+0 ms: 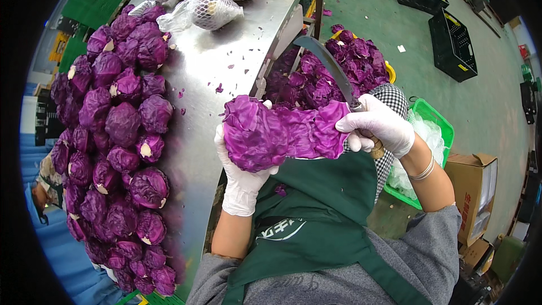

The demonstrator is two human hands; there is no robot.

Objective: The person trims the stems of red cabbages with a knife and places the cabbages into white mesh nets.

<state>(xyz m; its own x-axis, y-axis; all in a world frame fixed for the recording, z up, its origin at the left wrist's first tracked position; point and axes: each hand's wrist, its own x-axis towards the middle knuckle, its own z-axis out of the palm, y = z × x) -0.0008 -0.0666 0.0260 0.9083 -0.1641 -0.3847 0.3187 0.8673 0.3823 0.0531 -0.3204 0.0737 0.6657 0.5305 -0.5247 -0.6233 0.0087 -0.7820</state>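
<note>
My gloved left hand (241,182) cups a red cabbage head (254,135) from below and the side. An outer cabbage leaf (317,131) stretches from the head toward my gloved right hand (377,125), which pinches the leaf's far edge between thumb and fingers. That same hand also grips a knife with a curved blade (332,65) and a wooden handle (377,148); the blade points up and away. Whether the leaf is still joined to the head cannot be told. Both hands are above my lap, at the edge of the steel table (199,72).
Many red cabbages (123,123) are heaped along the table's left side. Net-wrapped cabbages (216,4) lie at its far end. Loose leaves (355,59) fill a yellow-rimmed container beyond my knees. A green basket (444,131), a cardboard box (470,195) and black crates (453,44) stand right.
</note>
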